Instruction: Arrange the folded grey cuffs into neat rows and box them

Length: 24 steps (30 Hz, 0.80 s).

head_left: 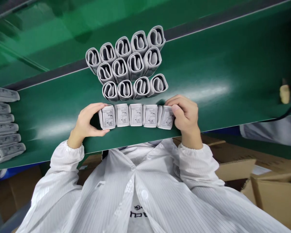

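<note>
In front of me a row of several folded white packets with printed line drawings (136,115) lies side by side on the green work surface. My left hand (88,121) grips the leftmost folded packet (108,117), fingers at its far edge and thumb at its near edge. At the other end, my right hand (185,113) is closed on the rightmost folded packet (167,117), which tilts slightly. Its fingertips are partly hidden. Just beyond the row, more folded packets (135,66) stand on end in three rows, their dark, curled inner layers showing.
A stack of similar folded packets (5,127) lies at the left edge of the green work surface (220,74). A tan-coloured object (285,94) and a dark cable are at the right. Open cardboard boxes (276,194) stand below the table on the right.
</note>
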Motion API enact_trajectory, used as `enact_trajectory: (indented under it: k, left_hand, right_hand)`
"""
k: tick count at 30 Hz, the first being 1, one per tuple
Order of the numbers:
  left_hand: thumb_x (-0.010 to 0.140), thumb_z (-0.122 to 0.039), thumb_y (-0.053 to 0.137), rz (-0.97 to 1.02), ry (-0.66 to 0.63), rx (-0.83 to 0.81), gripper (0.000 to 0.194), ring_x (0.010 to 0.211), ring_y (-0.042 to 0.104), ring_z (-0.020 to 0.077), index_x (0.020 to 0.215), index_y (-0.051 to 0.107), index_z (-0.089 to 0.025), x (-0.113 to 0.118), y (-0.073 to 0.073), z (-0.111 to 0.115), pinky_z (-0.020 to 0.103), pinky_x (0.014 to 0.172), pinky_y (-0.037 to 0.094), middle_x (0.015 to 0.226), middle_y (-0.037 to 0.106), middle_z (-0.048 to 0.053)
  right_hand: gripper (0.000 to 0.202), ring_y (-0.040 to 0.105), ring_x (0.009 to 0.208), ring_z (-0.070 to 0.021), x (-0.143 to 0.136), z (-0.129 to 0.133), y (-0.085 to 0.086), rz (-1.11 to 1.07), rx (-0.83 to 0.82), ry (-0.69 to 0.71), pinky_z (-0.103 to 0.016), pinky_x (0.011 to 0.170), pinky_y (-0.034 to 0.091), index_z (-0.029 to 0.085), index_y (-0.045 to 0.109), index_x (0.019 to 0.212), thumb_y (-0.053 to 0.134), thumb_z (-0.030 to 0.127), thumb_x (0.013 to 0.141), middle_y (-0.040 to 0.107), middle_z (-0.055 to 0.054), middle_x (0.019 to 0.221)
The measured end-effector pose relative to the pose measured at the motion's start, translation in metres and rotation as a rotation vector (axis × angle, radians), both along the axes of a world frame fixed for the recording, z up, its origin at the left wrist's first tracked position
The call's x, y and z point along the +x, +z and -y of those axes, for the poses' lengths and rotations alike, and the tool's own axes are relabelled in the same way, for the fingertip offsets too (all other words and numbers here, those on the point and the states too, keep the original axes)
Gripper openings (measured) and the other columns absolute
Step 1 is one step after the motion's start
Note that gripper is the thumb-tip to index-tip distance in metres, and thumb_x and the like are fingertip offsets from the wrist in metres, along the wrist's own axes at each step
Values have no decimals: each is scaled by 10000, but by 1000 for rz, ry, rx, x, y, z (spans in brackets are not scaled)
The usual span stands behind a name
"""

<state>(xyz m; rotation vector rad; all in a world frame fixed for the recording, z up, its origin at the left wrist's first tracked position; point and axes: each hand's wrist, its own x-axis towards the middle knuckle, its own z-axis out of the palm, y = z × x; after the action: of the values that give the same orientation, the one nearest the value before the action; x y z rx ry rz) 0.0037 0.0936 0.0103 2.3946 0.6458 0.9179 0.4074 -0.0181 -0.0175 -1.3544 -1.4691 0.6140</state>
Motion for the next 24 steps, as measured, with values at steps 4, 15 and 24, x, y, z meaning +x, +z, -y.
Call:
enact_trajectory:
  k: [4, 15, 24]
  left_hand:
    - [761, -645, 978, -48, 12, -11, 979, 1187, 844, 360, 1616, 622, -329, -2, -2, 0, 545, 1019, 705, 1372, 841, 121]
    - [722, -694, 963, -121, 54, -85, 936, 1208, 831, 372, 1518, 687, -286, -8, -8, -2, 564, 1065, 692, 1339, 840, 130]
    - [723, -760, 942, -120, 86, -55, 932, 1174, 836, 367, 1476, 704, -265, -8, -9, -1, 562, 1033, 705, 1297, 849, 130]
  right_hand:
    - [489, 719, 758, -255, 0, 0, 1, 13, -15, -3, -459, 747, 596, 283, 716, 832, 559, 635, 1134, 774, -62, 847]
    - [472, 739, 780, -256, -1, -1, 3, -17, 17, 18, -454, 753, 597, 288, 733, 851, 555, 609, 1149, 797, -59, 879]
    - [362, 705, 752, -253, 0, -1, 2, 11, -3, 10, -457, 734, 585, 280, 707, 842, 657, 525, 1103, 769, -52, 856]
